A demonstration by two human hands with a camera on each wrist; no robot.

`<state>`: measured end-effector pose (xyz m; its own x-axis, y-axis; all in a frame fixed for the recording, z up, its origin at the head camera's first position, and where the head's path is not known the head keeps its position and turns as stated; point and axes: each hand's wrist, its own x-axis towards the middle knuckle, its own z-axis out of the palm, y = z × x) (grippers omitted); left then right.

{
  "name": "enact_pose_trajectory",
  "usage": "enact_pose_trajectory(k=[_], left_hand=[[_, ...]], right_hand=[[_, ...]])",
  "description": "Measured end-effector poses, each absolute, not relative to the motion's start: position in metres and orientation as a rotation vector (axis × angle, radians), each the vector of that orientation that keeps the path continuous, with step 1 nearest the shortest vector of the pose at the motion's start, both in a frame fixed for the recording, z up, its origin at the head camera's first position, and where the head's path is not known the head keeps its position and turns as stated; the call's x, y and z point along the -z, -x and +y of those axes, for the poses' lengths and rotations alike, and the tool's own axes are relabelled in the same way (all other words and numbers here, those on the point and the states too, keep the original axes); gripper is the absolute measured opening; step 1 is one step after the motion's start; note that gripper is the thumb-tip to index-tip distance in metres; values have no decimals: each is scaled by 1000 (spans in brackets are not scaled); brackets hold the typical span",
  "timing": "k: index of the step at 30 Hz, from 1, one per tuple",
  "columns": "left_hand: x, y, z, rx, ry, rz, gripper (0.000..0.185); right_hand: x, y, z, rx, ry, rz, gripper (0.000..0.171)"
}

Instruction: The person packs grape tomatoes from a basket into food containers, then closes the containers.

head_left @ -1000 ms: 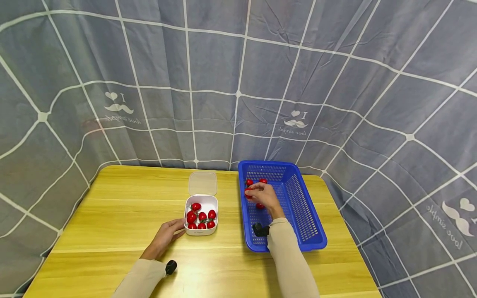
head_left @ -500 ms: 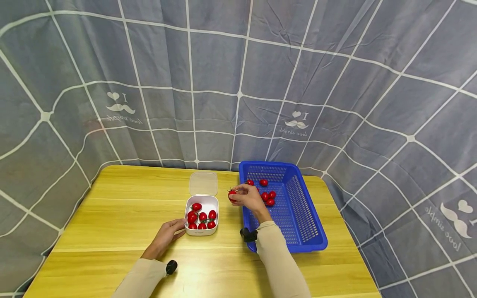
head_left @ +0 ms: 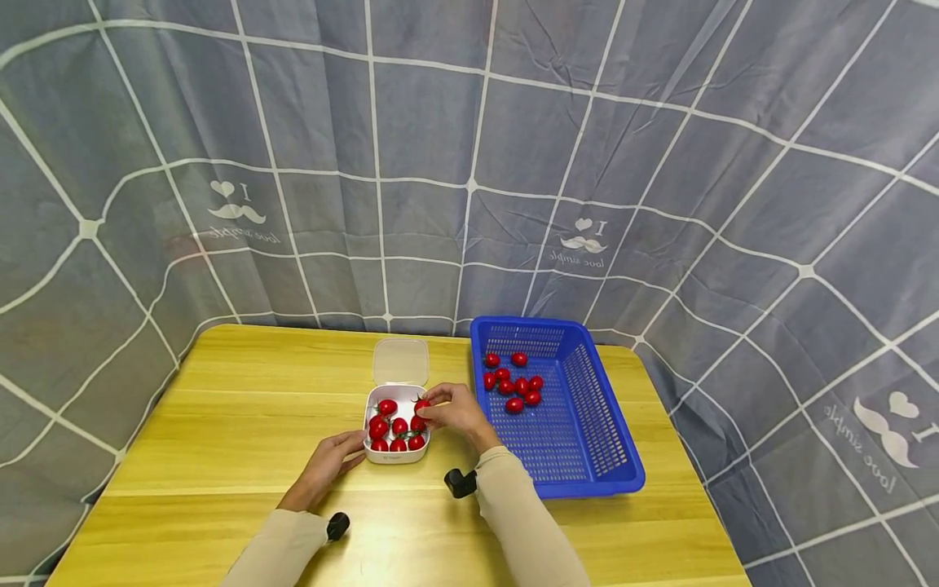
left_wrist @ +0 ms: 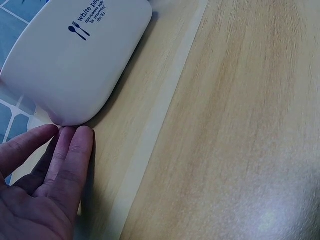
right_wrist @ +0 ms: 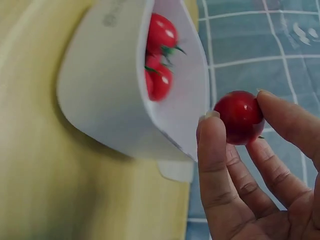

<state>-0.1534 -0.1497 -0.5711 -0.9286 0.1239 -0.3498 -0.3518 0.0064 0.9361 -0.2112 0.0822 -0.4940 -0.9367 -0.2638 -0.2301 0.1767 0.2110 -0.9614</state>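
My right hand [head_left: 456,413] pinches a cherry tomato [right_wrist: 240,117] between thumb and fingertips, over the right rim of a white container [head_left: 392,458]. Inside the container are several red cherry tomatoes [right_wrist: 161,80], some with green stems. My left hand [head_left: 332,463] has its fingers nearly straight, with the fingertips [left_wrist: 83,135] right at the container's lower left corner. Dark print marks the container's front wall in the left wrist view.
A translucent lid [head_left: 400,362] lies folded back behind the container. To the right, a blue perforated basket [head_left: 587,491] holds several more cherry tomatoes [head_left: 522,385] toward its far left. Both containers stand on a wooden table [head_left: 242,408], with a grey checked curtain [head_left: 425,220] behind.
My right hand has lifted a cherry tomato out of the blue basket and carried it left to the white container. The left hand has stayed in place.
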Motion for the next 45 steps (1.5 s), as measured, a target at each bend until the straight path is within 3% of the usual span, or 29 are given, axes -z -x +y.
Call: enact_pose_trajectory(k=[8,27,45], left_hand=[[572,153,-150,-1973,228,1955,58],[570,153,-149,-1982,236,1961,57],[570,154,-148,-1976,233,1964,59]], right_hand=[[510,205,71,1719,37,2205,23],[505,200,72,1673,-2,2262,27],[474,222,134,1922,2,2243,19]])
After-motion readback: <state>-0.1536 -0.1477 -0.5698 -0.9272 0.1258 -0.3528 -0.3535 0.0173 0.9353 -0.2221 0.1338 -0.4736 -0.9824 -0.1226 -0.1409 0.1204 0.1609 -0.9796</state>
